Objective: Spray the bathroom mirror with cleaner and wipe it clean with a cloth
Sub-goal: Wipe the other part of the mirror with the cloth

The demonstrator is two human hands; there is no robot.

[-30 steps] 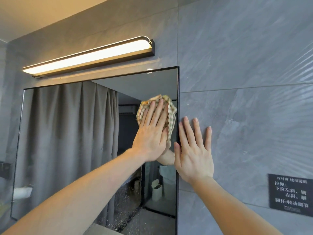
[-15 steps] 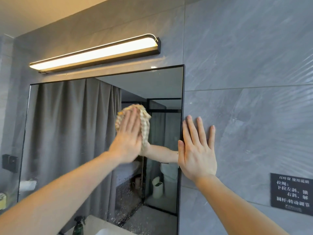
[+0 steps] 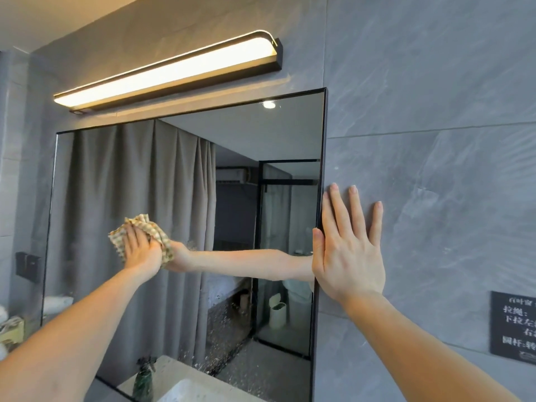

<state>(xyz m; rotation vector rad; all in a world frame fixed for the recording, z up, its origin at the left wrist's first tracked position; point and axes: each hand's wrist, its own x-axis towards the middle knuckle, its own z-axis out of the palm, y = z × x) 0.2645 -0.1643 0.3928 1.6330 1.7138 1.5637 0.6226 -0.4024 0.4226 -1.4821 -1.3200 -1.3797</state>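
Observation:
The black-framed mirror (image 3: pixel 261 134) hangs on the grey tiled wall. My left hand (image 3: pixel 142 249) presses a checked beige cloth (image 3: pixel 158 232) flat against the glass, left of the mirror's middle. The cloth bunches out above and to the right of my fingers. My right hand (image 3: pixel 349 245) lies flat on the wall tile just right of the mirror, fingers spread, thumb on the frame's edge. Spray droplets (image 3: pixel 220 329) speckle the lower middle of the glass. A dark green spray bottle (image 3: pixel 143 381) appears as a reflection at the mirror's bottom.
A lit bar lamp (image 3: pixel 171 71) is mounted just above the mirror. A black sign (image 3: pixel 513 326) with white text sits on the wall at the lower right. A small black fixture (image 3: pixel 27 266) is on the left wall.
My left hand has swept the cloth left and downward, from the mirror's upper right edge toward its middle. My right hand has stayed on the wall.

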